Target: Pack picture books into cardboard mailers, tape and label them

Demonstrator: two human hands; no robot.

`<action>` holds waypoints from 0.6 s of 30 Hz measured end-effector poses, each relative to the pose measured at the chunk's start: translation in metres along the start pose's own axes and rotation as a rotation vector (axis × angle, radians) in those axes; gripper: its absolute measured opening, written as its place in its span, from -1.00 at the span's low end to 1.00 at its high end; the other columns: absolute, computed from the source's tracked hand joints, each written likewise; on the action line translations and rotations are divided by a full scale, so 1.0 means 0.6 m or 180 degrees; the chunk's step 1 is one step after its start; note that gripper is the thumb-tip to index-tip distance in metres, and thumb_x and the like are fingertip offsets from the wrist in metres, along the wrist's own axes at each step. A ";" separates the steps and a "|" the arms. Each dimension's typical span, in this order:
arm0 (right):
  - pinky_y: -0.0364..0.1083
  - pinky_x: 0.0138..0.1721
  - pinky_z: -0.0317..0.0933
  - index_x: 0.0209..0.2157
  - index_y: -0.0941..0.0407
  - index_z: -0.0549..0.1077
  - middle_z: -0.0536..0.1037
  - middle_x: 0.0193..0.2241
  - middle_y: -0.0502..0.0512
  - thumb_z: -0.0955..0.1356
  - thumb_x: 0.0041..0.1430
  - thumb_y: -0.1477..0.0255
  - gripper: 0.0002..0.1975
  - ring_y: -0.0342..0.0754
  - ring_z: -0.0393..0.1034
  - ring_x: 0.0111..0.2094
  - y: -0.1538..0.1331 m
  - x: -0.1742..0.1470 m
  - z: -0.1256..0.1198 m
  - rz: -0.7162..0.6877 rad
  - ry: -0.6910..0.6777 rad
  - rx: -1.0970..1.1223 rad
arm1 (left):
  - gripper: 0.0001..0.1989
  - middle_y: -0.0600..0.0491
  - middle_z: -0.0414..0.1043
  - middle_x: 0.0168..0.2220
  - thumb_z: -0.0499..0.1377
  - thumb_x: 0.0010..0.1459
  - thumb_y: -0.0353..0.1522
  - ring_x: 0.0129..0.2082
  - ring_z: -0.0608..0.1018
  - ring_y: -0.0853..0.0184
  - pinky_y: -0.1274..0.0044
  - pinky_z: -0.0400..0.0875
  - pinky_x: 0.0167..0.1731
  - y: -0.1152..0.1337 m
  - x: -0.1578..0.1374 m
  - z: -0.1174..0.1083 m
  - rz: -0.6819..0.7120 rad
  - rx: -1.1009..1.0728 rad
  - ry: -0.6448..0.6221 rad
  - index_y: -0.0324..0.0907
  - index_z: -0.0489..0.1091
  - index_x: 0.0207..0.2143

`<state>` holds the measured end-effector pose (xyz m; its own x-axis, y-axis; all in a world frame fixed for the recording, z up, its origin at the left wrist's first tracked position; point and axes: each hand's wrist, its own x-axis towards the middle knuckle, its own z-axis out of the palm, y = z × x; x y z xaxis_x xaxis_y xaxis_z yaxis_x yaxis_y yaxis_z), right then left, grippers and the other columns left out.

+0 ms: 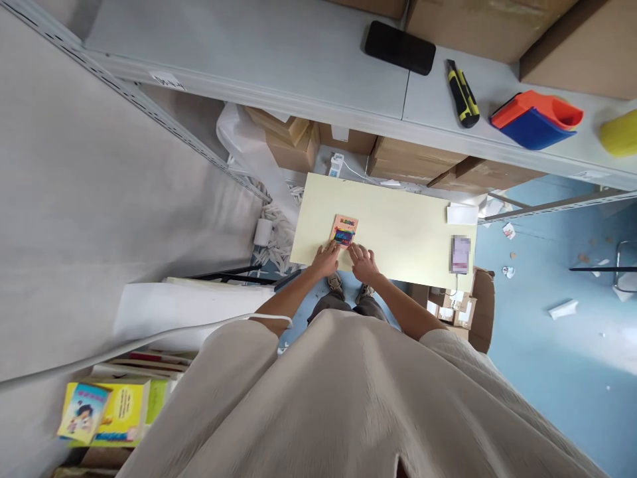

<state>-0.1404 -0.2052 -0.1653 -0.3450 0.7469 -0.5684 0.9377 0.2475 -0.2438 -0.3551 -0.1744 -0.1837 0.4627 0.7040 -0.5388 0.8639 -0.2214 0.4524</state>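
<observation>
A small orange booklet (347, 222) with a dark, colourful picture on its cover lies on the pale yellow table (398, 219). My left hand (325, 259) is at its lower left corner, fingers stretched forward and fingertips against the near edge. At the lower right corner is my right hand (365, 263), its index finger reaching to the booklet and the other fingers loosely bent. Neither hand is visibly wrapped round the booklet. Whether any fingertip is under its edge is too small to tell.
A phone with a blurred screen (460, 254) and a white paper stack (462, 214) lie at the table's right end. The shelf above holds a black phone (399, 47), a box cutter (462, 94) and an orange-and-blue tape dispenser (536, 118). Books (122, 408) are stacked lower left.
</observation>
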 end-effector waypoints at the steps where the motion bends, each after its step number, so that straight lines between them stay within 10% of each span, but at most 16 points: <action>1: 0.38 0.59 -0.19 0.72 0.15 -0.10 -0.14 0.73 0.32 0.29 0.41 0.45 -0.05 0.34 -0.21 0.68 -0.003 0.008 -0.006 0.0026 -0.0018 -0.0045 | -0.17 -0.29 -0.13 0.72 0.11 0.44 -0.42 0.73 -0.01 -0.04 -0.02 -0.04 0.63 -0.004 0.004 -0.004 -0.0023 0.0032 -0.0009 -0.20 0.00 0.68; 18: 0.43 0.60 -0.26 0.74 -0.02 -0.24 -0.32 0.73 0.40 0.35 0.41 0.48 0.04 0.37 -0.38 0.72 -0.059 0.209 -0.147 0.0312 -0.0376 -0.0551 | 0.23 -0.37 -0.37 0.73 0.44 0.24 -0.40 0.74 -0.13 -0.09 -0.01 -0.17 0.65 -0.122 0.092 -0.131 -0.0424 0.0474 0.0095 -0.25 -0.21 0.74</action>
<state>-0.2134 -0.0658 -0.1589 -0.2449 0.6977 -0.6732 0.9565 0.2873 -0.0503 -0.4081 -0.0661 -0.1907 0.3381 0.7529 -0.5646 0.9380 -0.2208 0.2672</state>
